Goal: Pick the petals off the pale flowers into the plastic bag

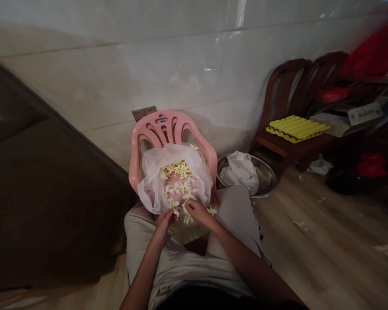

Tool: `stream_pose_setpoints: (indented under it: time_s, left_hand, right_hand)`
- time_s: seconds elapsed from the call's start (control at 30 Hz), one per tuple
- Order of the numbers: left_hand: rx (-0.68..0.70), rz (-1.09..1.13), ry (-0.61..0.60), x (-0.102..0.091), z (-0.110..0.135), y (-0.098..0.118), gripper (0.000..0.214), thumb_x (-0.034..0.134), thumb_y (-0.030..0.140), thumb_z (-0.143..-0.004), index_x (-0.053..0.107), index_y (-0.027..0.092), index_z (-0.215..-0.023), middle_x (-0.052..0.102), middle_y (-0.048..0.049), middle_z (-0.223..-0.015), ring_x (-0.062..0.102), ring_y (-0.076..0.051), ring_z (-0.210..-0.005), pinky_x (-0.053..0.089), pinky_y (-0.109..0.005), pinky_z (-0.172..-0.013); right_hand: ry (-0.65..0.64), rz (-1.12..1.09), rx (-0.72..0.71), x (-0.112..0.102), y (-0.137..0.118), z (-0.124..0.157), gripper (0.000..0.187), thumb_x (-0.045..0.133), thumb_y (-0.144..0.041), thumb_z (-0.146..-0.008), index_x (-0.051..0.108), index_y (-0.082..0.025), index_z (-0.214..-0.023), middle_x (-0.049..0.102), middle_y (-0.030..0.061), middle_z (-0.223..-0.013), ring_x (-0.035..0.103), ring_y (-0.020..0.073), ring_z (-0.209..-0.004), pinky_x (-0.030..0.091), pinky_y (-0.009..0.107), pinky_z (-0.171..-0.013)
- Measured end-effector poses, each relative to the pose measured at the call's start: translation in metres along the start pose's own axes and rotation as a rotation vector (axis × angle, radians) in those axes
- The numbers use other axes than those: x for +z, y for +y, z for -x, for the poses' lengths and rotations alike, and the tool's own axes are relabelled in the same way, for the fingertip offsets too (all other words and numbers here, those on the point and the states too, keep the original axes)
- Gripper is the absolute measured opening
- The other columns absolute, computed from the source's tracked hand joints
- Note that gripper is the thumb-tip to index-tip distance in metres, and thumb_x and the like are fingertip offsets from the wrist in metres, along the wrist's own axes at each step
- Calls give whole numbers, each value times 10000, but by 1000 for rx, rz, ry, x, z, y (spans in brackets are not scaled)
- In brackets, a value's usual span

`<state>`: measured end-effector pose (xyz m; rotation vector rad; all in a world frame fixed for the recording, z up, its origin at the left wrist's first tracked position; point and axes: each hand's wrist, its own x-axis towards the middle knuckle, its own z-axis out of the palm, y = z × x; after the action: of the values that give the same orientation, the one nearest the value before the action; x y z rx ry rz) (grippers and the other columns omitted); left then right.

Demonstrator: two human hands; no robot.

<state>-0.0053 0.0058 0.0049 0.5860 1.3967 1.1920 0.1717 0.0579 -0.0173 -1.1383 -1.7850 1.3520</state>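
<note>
A translucent white plastic bag [150, 189] lies spread on the seat of a pink plastic chair [173, 117] between my knees. Pale yellow-white flowers [182, 187] with narrow petals are scattered inside it. At the bag's near edge my left hand [167, 218] is closed in a pinch, with a white flower [173, 204] at its fingertips. Close beside it, my right hand [196, 211] has curled fingers, and pale petals show at their tips. More flowers [188, 218] hang below and between the hands. Any thread or stem inside the fingers is too small to make out.
To the right of the chair, a metal basin [271, 183] on the floor holds a crumpled white bag [241, 170]. Yellow egg trays [295, 128] and a cardboard box [333, 122] rest on wooden chairs [286, 86]. A dark panel [51, 193] stands close on the left.
</note>
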Motion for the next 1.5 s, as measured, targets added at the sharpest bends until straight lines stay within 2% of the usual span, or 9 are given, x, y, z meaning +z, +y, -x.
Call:
stream_pose_setpoints:
  time_s: [0.13,0.2,0.3,0.37,0.43,0.57,0.7,1.03,1.5]
  left_hand:
    - [-23,38,28,-3,-3,-1,632,917,564,-432,797,116,-863,602,15,-501,559,-109,-451,399,-209,-455]
    - [-19,50,33,-3,-3,-2,616,914,551,-453,795,116,-874,599,18,-495,553,-105,-440,376,-204,-442]
    - [-12,58,41,-2,-4,-4,578,910,537,-473,793,117,-853,573,33,-463,535,-96,-415,362,-200,-434]
    - [-15,54,40,-1,-4,-4,571,910,542,-465,790,119,-828,568,33,-448,534,-99,-402,358,-201,-431]
    - [-20,46,35,-1,-4,-4,587,914,556,-439,786,119,-809,591,20,-455,545,-105,-402,357,-202,-431]
    - [-26,26,26,0,-5,-3,634,926,579,-379,776,119,-787,625,0,-468,540,-104,-390,362,-205,-431]
    - [-21,6,2,1,0,-1,592,927,591,-384,754,129,-712,652,-9,-500,565,-102,-426,398,-204,-459]
    - [-1,-35,-52,7,13,6,606,917,621,-384,766,137,-716,679,-3,-566,607,-105,-517,474,-208,-569]
    - [34,-68,-91,7,16,6,582,904,616,-421,767,142,-729,692,-15,-593,633,-138,-545,477,-234,-594]
  right_hand:
    - [-140,19,40,3,8,8,274,648,-191,-819,505,-192,-586,440,-79,-443,435,79,-388,293,184,-426]
    - [-156,15,59,4,8,9,231,621,-212,-852,546,-191,-634,469,-72,-449,461,87,-370,306,182,-408]
    - [-80,-60,108,2,3,5,133,490,-264,-948,609,-204,-950,640,-26,-669,571,111,-430,364,187,-393]
    - [-11,-123,160,0,-1,2,244,477,-277,-958,549,-231,-1187,700,11,-883,620,120,-478,397,198,-386]
    - [50,-119,154,-1,-3,0,331,532,-292,-941,513,-252,-1269,706,27,-997,636,121,-521,423,201,-406]
    - [102,-28,-31,3,-6,4,182,579,-340,-940,615,-223,-1075,699,18,-974,614,107,-580,474,207,-523]
    - [-79,-122,-95,9,-11,9,278,535,-449,-974,639,-199,-911,619,-25,-732,550,94,-497,429,198,-484]
    - [-198,-332,-6,9,-11,5,295,666,-478,-879,617,-188,-857,578,-51,-608,530,97,-459,394,188,-434]
    - [-187,-301,-26,8,-11,7,308,677,-502,-858,619,-201,-833,591,-38,-628,535,101,-472,396,195,-438]
